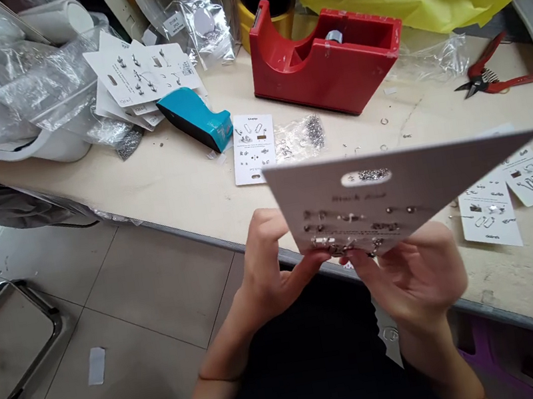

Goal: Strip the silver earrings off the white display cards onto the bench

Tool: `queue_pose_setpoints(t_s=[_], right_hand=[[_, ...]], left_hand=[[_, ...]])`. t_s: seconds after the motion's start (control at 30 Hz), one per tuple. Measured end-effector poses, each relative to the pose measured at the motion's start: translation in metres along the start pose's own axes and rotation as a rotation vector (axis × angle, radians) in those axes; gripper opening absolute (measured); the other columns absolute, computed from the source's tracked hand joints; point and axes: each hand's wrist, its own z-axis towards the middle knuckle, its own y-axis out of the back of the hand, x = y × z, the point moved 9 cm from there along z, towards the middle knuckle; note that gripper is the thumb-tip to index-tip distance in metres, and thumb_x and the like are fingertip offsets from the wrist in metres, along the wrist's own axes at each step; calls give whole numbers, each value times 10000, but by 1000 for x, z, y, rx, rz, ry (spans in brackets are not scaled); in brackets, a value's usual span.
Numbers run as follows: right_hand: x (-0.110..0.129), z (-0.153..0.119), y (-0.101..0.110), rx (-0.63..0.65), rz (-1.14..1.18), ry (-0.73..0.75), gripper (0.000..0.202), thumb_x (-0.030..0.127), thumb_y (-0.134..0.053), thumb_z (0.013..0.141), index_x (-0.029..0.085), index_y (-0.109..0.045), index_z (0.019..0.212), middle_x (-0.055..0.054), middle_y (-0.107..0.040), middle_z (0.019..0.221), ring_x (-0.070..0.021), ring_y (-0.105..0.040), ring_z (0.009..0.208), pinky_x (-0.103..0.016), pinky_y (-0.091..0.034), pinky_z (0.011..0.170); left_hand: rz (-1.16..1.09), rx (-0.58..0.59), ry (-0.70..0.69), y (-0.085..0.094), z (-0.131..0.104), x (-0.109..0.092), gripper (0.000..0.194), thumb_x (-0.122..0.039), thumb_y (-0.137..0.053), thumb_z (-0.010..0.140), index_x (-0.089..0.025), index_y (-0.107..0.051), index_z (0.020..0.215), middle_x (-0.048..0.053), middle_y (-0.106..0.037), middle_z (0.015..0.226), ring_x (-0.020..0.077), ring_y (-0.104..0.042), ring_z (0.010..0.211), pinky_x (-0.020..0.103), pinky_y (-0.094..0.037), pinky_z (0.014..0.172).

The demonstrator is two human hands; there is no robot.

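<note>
A white earring card (426,184) with a hanging slot and rows of small metal earrings is held up close to the camera, tilted so its far end looks wide. My left hand (267,267) grips its left side, thumb on the front among the lower earrings. On the right side, my right hand (417,270) also holds the card, its thumb tip pressed near the same low row. The fingers behind the card are hidden. What small piece the thumbs touch is too small to make out.
Behind the card stand a red tape dispenser (327,68) and a blue tape cutter (198,119). More earring cards (140,74) lie stacked at left, others (488,211) at right. A small bag (300,139) of metal bits and red-handled pliers (499,71) rest on the table.
</note>
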Motion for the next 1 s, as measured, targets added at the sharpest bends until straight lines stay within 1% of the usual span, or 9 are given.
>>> queue_pose_setpoints(t_s=[0.1, 0.2, 0.27, 0.33, 0.47, 0.63, 0.8, 0.9, 1.0], right_hand=[[-8, 0, -1, 18, 70, -163, 517, -82, -624, 803, 248, -591, 1201, -14, -657, 950, -143, -692, 797, -251, -597, 614], [-18, -2, -4, 48, 132, -307, 417, -17, -625, 856, 261, -579, 1164, -7, -643, 962, -121, -676, 767, -237, -600, 630], [-21, -1, -7, 65, 129, -343, 370, 16, -621, 882, 267, -574, 1150, 4, -645, 944, -107, -661, 753, -231, -591, 646], [-22, 2, -3, 25, 78, -334, 354, 44, -622, 895, 268, -573, 1165, 3, -636, 949, -108, -646, 771, -246, -583, 674], [-14, 12, 12, -109, -100, -201, 436, 59, -663, 865, 279, -569, 1229, -17, -577, 1036, -132, -601, 864, -310, -546, 744], [-12, 19, 10, -3, -250, -144, 387, 36, -605, 894, 279, -589, 1195, -16, -585, 1006, -154, -572, 902, -356, -495, 802], [-15, 24, 9, 35, -199, -163, 318, 18, -581, 900, 264, -599, 1100, 2, -595, 941, -141, -562, 873, -335, -471, 778], [-15, 26, 9, 28, -222, -151, 288, 22, -579, 898, 258, -602, 1062, 3, -598, 920, -145, -556, 874, -337, -462, 780], [-15, 27, 8, -2, -251, -140, 251, 35, -574, 899, 249, -605, 1027, 0, -600, 901, -150, -549, 862, -342, -458, 777]], left_hand=[[-42, 26, 111, -5, -3, 3, 194, -333, -607, 945, -193, -568, 1074, 10, -628, 882, 124, -615, 809, 242, -527, 723], [-31, 5, 235, -5, -12, 12, 204, -316, -612, 943, -226, -552, 1116, -3, -638, 919, 104, -632, 787, 210, -527, 691], [-40, -3, 289, -5, -19, 18, 221, -294, -613, 943, -241, -541, 1145, -11, -645, 934, 96, -643, 789, 195, -533, 698], [-50, 8, 309, -7, -23, 22, 214, -270, -603, 947, -245, -540, 1150, -9, -650, 956, 92, -655, 800, 190, -548, 717], [18, -27, 206, -5, -20, 17, 196, -253, -615, 934, -225, -540, 1113, 6, -657, 963, 99, -648, 795, 200, -549, 701], [127, -13, 59, -9, -11, 4, 201, -242, -618, 929, -215, -541, 1112, -2, -632, 838, 102, -587, 683, 209, -510, 603], [227, -23, -144, -10, -8, -11, 361, -167, -642, 897, -170, -520, 1236, 43, -675, 886, 120, -594, 708, 213, -522, 625], [249, -17, -182, -11, -8, -13, 382, -155, -641, 893, -144, -514, 1253, 60, -678, 909, 128, -606, 742, 213, -531, 649], [232, -14, -158, -11, -9, -10, 352, -151, -634, 898, -148, -513, 1230, 47, -662, 893, 121, -595, 740, 207, -516, 635]])
